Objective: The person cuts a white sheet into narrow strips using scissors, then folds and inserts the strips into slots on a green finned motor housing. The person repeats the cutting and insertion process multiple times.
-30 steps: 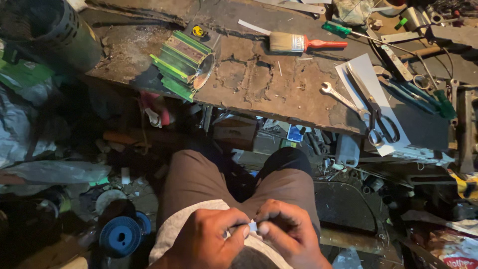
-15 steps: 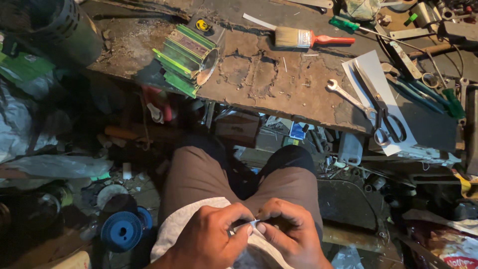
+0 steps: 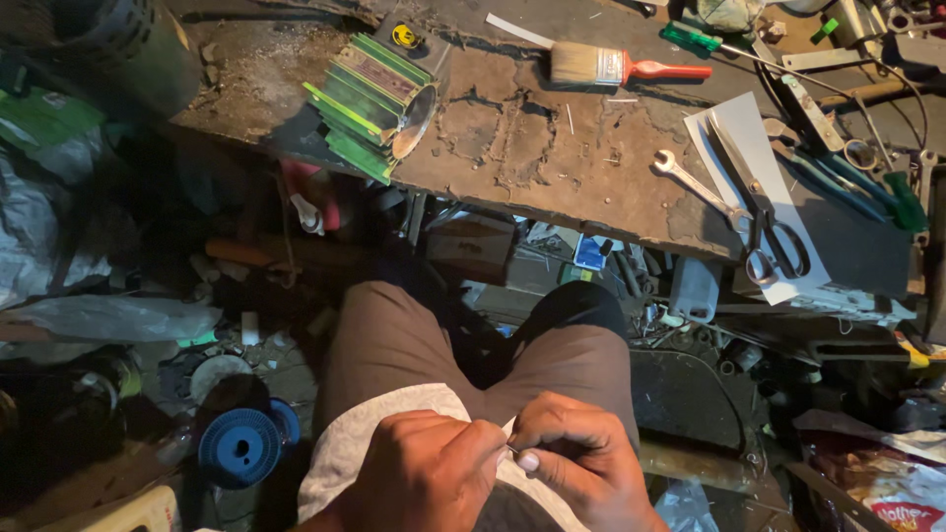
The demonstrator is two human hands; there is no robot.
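Hands over lap, left hand (image 3: 424, 473) and right hand (image 3: 576, 461) fingers pinching small metal piece (image 3: 512, 450)

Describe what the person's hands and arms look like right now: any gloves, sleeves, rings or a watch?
Both hands are bare: no gloves or rings visible on the left hand or the right hand. The wrists leave the frame's bottom edge, so sleeves or a watch cannot be judged.

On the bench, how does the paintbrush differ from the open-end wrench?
The paintbrush has an orange-red handle and pale bristles; the wrench is bare silver metal. The paintbrush lies near the bench's far edge, roughly level in view; the wrench lies diagonally nearer the person, beside the scissors. Neither is touched by a hand.
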